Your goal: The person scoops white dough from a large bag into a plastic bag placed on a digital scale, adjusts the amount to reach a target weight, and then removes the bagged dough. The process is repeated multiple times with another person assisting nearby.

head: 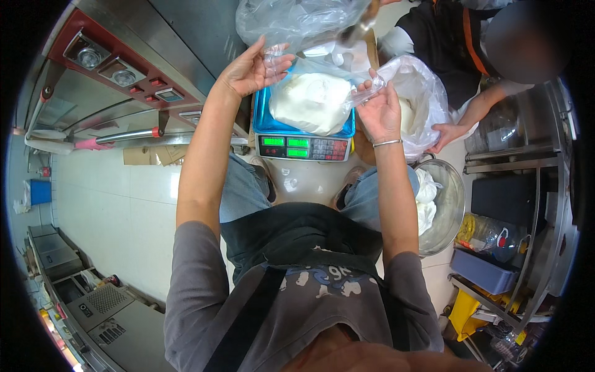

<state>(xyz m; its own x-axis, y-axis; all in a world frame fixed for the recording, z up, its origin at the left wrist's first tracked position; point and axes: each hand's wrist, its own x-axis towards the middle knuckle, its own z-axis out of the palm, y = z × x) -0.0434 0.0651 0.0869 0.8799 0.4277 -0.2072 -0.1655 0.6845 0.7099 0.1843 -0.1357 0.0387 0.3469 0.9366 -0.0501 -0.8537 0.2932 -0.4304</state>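
A large white mass that looks like dough (309, 104) rests in a clear plastic bag (360, 96) on the blue tray (261, 122) of a digital scale (304, 148). The scale's green displays are lit. My left hand (255, 72) is at the upper left of the dough, fingers spread, with the bag's film caught around the fingertips. On the other side, my right hand (382, 111) is palm up and has the bag's gathered edge between its fingers. Neither palm touches the dough.
At right, a co-worker's hand (448, 136) holds a white plastic bag (425, 88) with a pale mass inside. A steel basin (458, 209) with white bundles stands by my leg. Red-panelled oven controls (123, 76) line the left; a metal rack (511, 162) stands right.
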